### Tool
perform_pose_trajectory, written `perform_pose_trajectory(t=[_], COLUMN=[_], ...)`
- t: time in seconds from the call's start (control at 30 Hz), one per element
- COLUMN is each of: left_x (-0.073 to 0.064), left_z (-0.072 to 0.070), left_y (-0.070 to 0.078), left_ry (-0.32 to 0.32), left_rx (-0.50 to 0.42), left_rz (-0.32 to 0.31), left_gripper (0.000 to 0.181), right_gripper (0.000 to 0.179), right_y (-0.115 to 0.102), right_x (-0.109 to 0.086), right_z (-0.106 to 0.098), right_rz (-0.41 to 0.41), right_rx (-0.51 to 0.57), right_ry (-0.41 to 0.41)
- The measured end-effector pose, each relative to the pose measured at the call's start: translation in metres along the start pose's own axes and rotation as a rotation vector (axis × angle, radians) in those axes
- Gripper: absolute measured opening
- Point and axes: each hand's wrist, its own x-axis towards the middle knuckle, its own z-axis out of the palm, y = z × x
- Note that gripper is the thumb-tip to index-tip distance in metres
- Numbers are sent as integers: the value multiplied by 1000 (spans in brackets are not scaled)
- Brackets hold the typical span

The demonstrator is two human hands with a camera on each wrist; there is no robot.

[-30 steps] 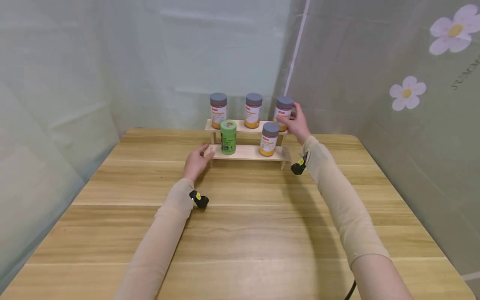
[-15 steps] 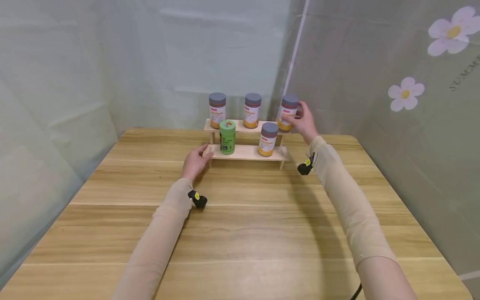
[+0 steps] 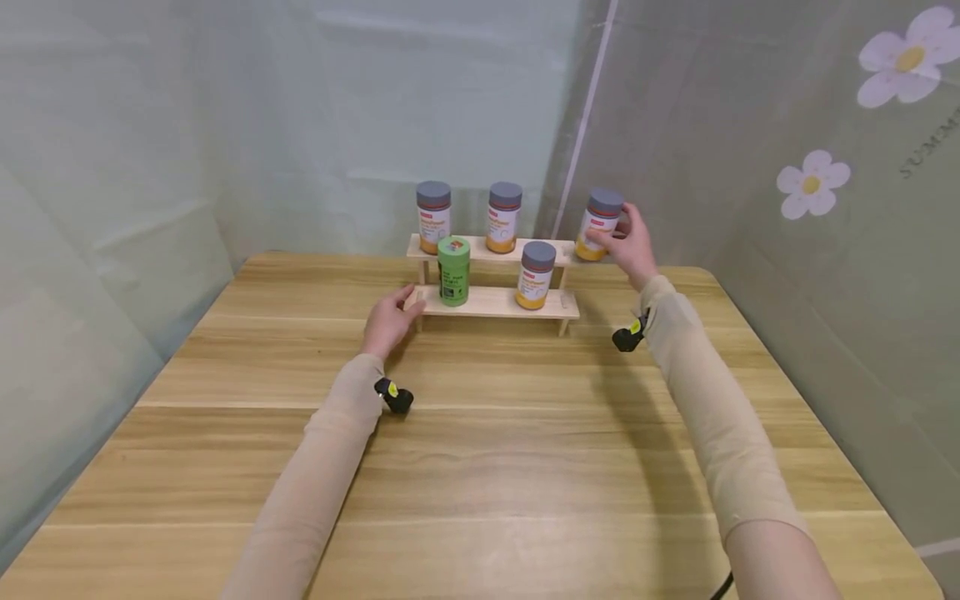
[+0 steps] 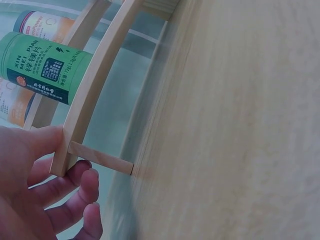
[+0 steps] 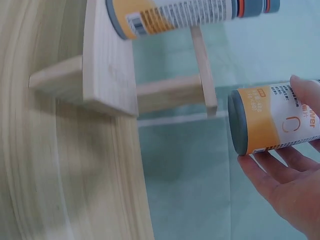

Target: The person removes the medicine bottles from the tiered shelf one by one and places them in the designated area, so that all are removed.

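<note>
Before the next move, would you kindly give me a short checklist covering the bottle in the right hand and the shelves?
1. Grip secure: looks ok; the right hand has thumb and fingers around the held bottle.
2. Held bottle clear of the upper shelf: ok; the right wrist view shows a gap past the shelf's end.
3. Held bottle resting on a surface: not ok; only the hand supports it.
4. Lower shelf steadied: ok; the left hand pinches its left end.
5. Green bottle upright: ok; it stands on the lower shelf.
6. Rear legs flat on the table: cannot tell; their feet are hidden.
</note>
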Motion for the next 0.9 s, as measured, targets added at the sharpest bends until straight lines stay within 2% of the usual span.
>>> perform_pose_trajectory(t=[0.37, 0.6, 0.9], left_x=[3, 3, 2], left_z=[0, -1, 0], left_y=[-2, -2, -1], left_ry=[-3, 0, -3], left_rx=[-3, 4, 7], left_rz=[1, 5, 0], left_gripper=[57, 57, 57], right_gripper=[69, 68, 70], right_y=[17, 29, 51], right_x=[-6, -9, -13], right_z=[-26, -30, -38], right_rz=[55, 70, 111], right_rx=[-24, -35, -83], right_ry=[-4, -20, 12])
